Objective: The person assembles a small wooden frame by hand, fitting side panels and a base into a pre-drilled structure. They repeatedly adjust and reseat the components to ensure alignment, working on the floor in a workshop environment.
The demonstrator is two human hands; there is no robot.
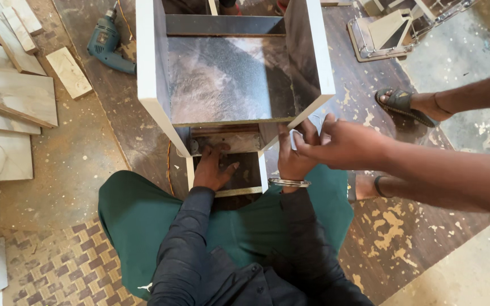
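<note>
A white-edged cabinet box with a dark marbled inner panel stands on the floor in front of me. My left hand lies flat inside its lower compartment, fingers spread on the dark board. My right hand, a metal bangle on its wrist, rests against the box's lower right corner. Another person's hand reaches in from the right and overlaps my right hand at the same corner. I kneel in green trousers and a dark jacket.
A teal power drill lies on the floor at upper left. Several cut boards are stacked along the left. The other person's sandalled foot stands at right. More furniture parts sit at upper right.
</note>
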